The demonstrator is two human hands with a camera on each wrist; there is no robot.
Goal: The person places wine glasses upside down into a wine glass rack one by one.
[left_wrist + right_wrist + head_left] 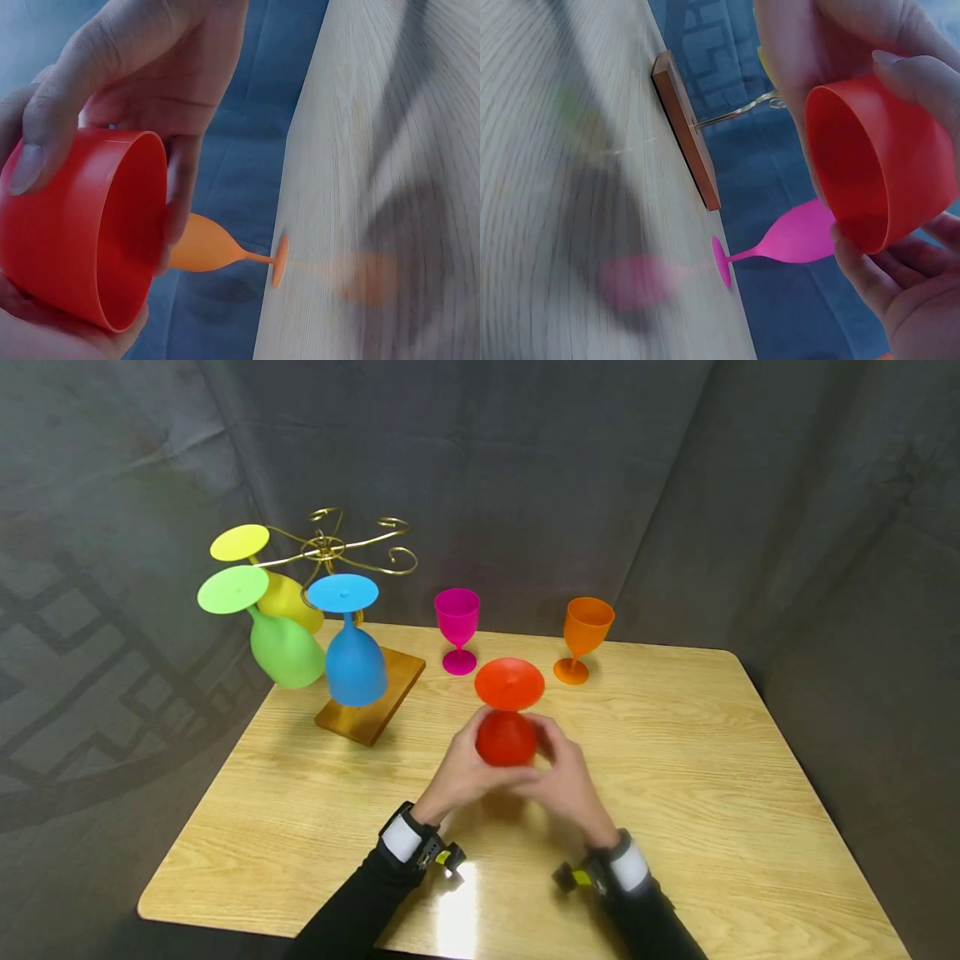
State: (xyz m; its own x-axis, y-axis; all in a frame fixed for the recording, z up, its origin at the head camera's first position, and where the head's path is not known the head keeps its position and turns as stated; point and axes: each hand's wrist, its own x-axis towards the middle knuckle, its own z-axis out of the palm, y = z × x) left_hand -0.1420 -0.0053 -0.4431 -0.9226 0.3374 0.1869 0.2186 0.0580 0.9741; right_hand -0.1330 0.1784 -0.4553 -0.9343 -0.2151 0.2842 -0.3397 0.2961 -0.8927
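Observation:
Both of my hands hold a red goblet (507,739) upside down above the middle of the table, its round foot on top. My left hand (467,766) grips the bowl from the left. From the right, my right hand (564,775) curls round the same bowl. In the left wrist view the hollow mouth of the red goblet (45,225) faces the tabletop, apart from it. The right wrist view also shows fingers and thumbs around the red bowl (915,157). A magenta goblet (457,614) and an orange goblet (587,625) stand upright beyond the hands.
At the left stands a gold wire rack (326,552) on a wooden base (397,681). Yellow (285,599), green (285,647) and blue (356,668) goblets hang from it upside down. A grey cloth (480,468) backs the wooden table (712,793).

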